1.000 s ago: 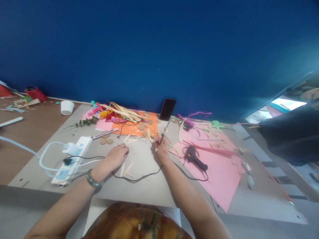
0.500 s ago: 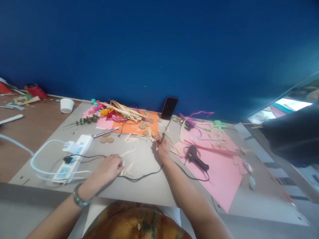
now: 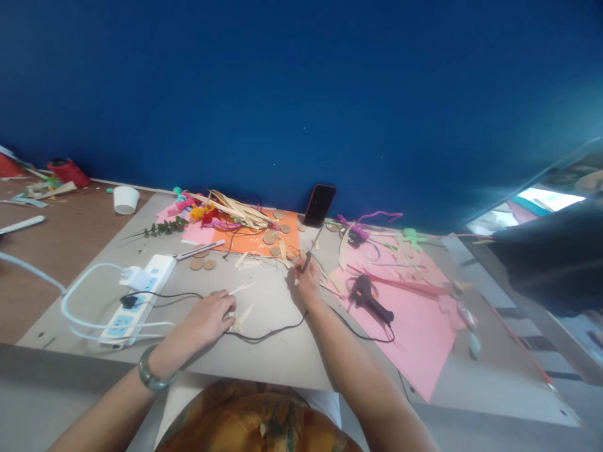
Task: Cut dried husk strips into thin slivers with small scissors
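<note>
My left hand [image 3: 210, 316] rests on the grey table mat [image 3: 282, 351] with its fingers curled over pale straw strips [image 3: 242, 314] lying beside the black cable [image 3: 264, 336]. My right hand [image 3: 307, 279] is further back, closed around a pair of scissors [image 3: 311, 250] whose blades point away toward the phone. A black glue gun [image 3: 370, 300] lies on the pink paper [image 3: 419, 339] just right of my right hand.
A white power strip [image 3: 136, 292] with plugs and white cables sits at the left. An orange sheet [image 3: 254, 238] holds straw bundles, cardboard discs and coloured pipe cleaners. A dark phone [image 3: 319, 204] leans on the blue wall. A white cup [image 3: 126, 199] stands on the brown desk.
My left hand has drawn back toward me and to the left, from the middle of the mat onto the straw strips by the cable. My right hand with the scissors has stayed put.
</note>
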The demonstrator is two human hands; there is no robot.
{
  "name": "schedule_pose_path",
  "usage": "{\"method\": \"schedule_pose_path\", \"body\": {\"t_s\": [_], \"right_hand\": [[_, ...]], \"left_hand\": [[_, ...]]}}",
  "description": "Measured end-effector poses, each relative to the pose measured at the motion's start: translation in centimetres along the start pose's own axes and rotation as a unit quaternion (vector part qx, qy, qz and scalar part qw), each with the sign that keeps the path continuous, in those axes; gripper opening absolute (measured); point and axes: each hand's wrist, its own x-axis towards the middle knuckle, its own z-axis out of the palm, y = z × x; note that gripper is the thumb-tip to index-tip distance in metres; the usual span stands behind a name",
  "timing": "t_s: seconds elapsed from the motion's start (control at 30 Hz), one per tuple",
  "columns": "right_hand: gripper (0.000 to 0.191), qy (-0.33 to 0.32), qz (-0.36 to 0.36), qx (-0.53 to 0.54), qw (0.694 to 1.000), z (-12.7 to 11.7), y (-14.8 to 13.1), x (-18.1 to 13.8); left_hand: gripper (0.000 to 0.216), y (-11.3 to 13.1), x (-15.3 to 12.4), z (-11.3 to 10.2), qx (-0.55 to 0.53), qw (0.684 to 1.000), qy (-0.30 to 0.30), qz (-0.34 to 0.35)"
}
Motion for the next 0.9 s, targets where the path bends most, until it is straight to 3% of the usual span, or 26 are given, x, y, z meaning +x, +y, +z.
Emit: {"method": "schedule_pose_path", "body": {"t_s": [0.13,0.33,0.57,0.7,0.83,0.9], "right_hand": [[0.04,0.0,0.004,-0.013,1.0,0.0,-0.3,0.0],[0.044,-0.019,-0.01,-0.023,1.0,-0.1,-0.3,-0.3],[0.038,-0.04,-0.043,-0.069,0.996,0.0,-1.3,-0.7],[0.035,-0.052,-0.065,-0.109,0.991,0.4,-3.3,-0.7],[0.031,-0.059,-0.077,-0.133,0.986,0.7,-5.0,-0.6],[0.029,-0.072,-0.088,-0.158,0.981,0.9,-5.5,-0.6]], "left_hand": [[0.019,0.1,-0.2,0.0,-0.038,0.998,0.031,-0.041],[0.061,0.0,-0.6,0.4,-0.092,0.995,0.037,-0.025],[0.027,-0.4,3.0,2.0,-0.058,0.998,0.031,-0.02],[0.023,0.3,4.6,2.4,-0.059,0.998,0.025,-0.006],[0.022,1.1,5.3,1.3,-0.092,0.995,0.034,0.025],[0.024,1.4,5.6,0.2,-0.141,0.987,0.079,0.009]]}}
